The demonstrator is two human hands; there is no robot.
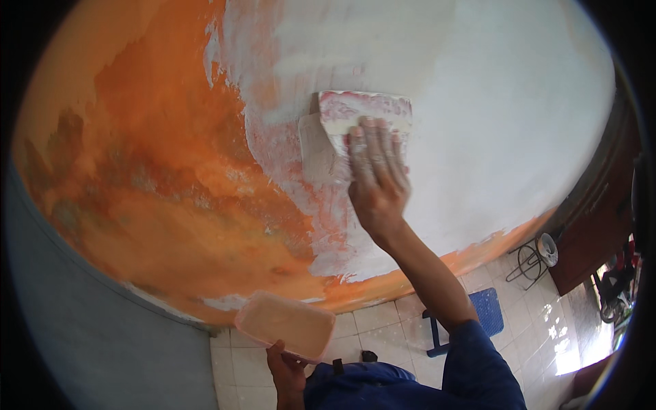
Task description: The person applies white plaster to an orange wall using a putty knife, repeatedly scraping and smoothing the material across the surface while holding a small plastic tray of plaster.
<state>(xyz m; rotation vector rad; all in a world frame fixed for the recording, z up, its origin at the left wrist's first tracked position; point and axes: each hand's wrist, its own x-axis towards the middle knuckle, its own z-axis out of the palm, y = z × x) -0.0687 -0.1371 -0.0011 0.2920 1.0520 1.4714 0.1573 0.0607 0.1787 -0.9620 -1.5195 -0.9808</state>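
Note:
With its fingers laid flat over it, my right hand (378, 179) presses a wide putty spreader (365, 104) against the wall. The spreader is smeared with white and reddish filler, and my fingers are dusted white. Around and right of it the wall wears a white skim coat (492, 123); to the left, patchy orange paint (164, 164) shows, with a ragged reddish-white border between. Low in front of me, my left hand (287, 372) grips the near edge of a rounded rectangular, pinkish board or shallow tray (287, 324). Whether that piece has filler on it is unclear.
A grey wall (89, 321) meets the orange one at the left corner. Below lies a pale tiled floor (376, 336). A blue plastic stool (486, 311) stands by my right arm; farther right are a thin metal stand (527, 265) and a white bucket (547, 249).

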